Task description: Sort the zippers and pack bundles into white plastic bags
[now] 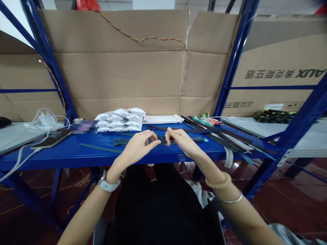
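Observation:
Over the front part of a blue metal shelf (76, 153), my left hand (139, 144) and my right hand (180, 139) meet, both pinched on a short dark strap (161, 139) stretched between the fingertips. A white watch sits on my left wrist. My right wrist carries a bead bracelet and a thin bangle. More dark straps (122, 141) lie flat on the shelf just behind my hands.
A stack of white sealed pouches (120, 120) and a white flat tray (162, 119) sit at the back. A bundle of long dark straps (224, 137) fans to the right. A phone (52, 139) with white cables lies left. Cardboard (122, 68) walls the rear; blue uprights frame both sides.

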Motion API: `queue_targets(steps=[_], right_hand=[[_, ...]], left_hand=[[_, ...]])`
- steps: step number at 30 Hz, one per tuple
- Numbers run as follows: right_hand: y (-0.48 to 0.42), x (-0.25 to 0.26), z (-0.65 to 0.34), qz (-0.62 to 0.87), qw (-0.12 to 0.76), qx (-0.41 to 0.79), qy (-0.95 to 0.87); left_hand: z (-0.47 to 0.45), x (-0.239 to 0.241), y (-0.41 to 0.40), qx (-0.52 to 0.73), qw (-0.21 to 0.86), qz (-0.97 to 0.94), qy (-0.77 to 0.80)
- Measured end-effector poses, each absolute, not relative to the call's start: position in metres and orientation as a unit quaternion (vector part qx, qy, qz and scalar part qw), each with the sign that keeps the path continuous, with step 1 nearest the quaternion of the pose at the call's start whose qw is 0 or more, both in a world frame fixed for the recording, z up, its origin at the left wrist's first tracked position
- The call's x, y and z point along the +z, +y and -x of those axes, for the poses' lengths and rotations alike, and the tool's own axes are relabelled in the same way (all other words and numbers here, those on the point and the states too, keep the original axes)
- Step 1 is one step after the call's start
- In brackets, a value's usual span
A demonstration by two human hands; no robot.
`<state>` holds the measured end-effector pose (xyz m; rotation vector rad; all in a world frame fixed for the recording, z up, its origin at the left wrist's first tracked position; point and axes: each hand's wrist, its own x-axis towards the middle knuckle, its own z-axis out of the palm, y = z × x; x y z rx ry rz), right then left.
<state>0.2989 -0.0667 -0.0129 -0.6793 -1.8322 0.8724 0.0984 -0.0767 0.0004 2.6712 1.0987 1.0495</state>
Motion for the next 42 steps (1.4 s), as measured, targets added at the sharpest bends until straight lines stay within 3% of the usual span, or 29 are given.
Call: queue_targets(steps=[5, 11, 21, 32, 42], right_hand=[[-0.070, -0.017, -0.290, 0.277, 0.479, 0.340, -0.761], [-0.065, -0.024, -0.289, 0.248, 0.462, 0.405, -0.749], [-0.068, -0.019, -0.296, 0.243, 0.444, 0.374, -0.777], [-0.053, 0.004, -0.373, 0.327, 0.568, 0.299, -0.693], [-0.029, -0.004, -0.456, 0.412, 0.675, 0.189, -0.581]], left_hand=[[-0.102, -0.002, -0.076, 0.326, 0.001, -0.879, 0.347], [-0.098, -0.005, -0.074, 0.296, -0.063, -0.891, 0.338], [-0.087, 0.004, -0.077, 0.212, -0.137, -0.911, 0.325], [-0.016, 0.025, -0.047, 0.245, -0.153, -0.862, 0.416], [0.056, 0.024, -0.023, 0.246, -0.120, -0.832, 0.483]])
